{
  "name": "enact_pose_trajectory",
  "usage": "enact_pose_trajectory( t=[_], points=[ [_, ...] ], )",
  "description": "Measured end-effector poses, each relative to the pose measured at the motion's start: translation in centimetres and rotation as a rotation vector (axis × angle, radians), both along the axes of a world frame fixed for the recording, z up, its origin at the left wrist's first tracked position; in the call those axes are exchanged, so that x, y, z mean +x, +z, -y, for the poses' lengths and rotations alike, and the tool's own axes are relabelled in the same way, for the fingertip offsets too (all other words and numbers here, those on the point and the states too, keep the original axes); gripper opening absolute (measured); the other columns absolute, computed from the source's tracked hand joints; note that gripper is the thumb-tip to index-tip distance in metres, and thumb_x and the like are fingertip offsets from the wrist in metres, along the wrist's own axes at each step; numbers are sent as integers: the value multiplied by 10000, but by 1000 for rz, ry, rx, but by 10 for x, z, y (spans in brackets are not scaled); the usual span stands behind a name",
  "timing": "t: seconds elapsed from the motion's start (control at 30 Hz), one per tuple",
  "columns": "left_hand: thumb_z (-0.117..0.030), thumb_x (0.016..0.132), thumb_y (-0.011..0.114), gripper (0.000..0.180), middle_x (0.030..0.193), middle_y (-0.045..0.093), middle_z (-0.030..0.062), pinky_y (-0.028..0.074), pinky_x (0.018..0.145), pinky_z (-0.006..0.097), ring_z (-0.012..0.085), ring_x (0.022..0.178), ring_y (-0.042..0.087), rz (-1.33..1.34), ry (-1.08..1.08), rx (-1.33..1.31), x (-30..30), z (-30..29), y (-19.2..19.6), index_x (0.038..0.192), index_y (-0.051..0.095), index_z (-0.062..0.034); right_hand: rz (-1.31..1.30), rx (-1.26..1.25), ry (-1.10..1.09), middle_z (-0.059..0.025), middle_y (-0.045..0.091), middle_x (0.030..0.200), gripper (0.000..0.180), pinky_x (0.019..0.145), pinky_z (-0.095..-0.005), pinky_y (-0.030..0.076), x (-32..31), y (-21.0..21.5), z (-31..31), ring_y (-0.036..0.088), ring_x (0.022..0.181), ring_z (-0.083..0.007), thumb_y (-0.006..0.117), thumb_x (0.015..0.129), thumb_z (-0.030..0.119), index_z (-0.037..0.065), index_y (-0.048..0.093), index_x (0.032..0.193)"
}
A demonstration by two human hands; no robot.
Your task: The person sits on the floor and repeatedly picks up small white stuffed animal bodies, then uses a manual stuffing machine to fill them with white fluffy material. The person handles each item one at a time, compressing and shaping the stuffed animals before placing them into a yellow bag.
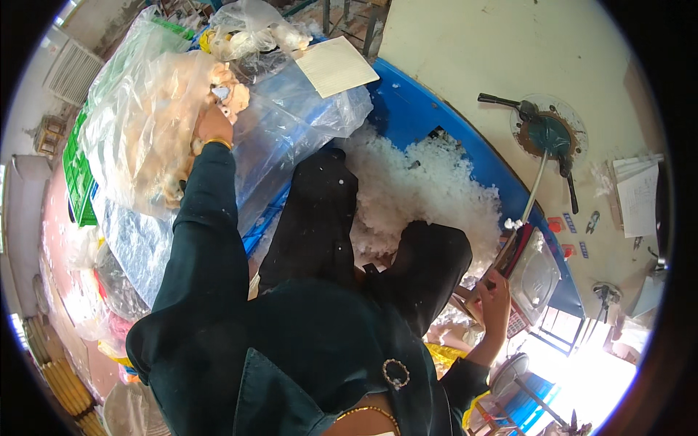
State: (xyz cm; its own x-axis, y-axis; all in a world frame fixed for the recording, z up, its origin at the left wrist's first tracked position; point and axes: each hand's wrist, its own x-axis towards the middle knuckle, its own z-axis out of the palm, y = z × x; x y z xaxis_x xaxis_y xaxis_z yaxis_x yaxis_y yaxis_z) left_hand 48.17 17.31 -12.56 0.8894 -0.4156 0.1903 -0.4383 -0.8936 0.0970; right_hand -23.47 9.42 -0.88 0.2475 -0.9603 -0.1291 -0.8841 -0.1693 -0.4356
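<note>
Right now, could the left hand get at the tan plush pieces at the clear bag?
Probably yes: the left hand is against the tan plush pieces, some of which show uncovered; the plastic of the clear bag covers others.

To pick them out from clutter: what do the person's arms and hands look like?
The left sleeve and right sleeve are plain dark teal. The left hand is ungloved, with a thin gold-coloured bracelet at its wrist; the right hand is ungloved, no bracelet visible.
</note>
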Motion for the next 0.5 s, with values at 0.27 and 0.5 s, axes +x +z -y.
enact_pose_trajectory(
  t=[0.27,0.5],
  points=[
    [-165,746,703,246,846,654,109,467,690,348,249,730,576,-283,-586,-609,-93,31,45,924,632,-11,609,341,41,-116,655,986,340,698,-292,509,125,-16,17,644,774,-178,728,824,160,48,640,1132],
    [-46,801,725,169,880,615,11,404,602,209,65,721,512,-1524,-635,-1112,-347,75,86,900,587,-42,902,-19,102,-109,592,932,416,652,-301,473,219,-27,19,589,748,-176,753,822,209,10,579,1144]
  ],
)
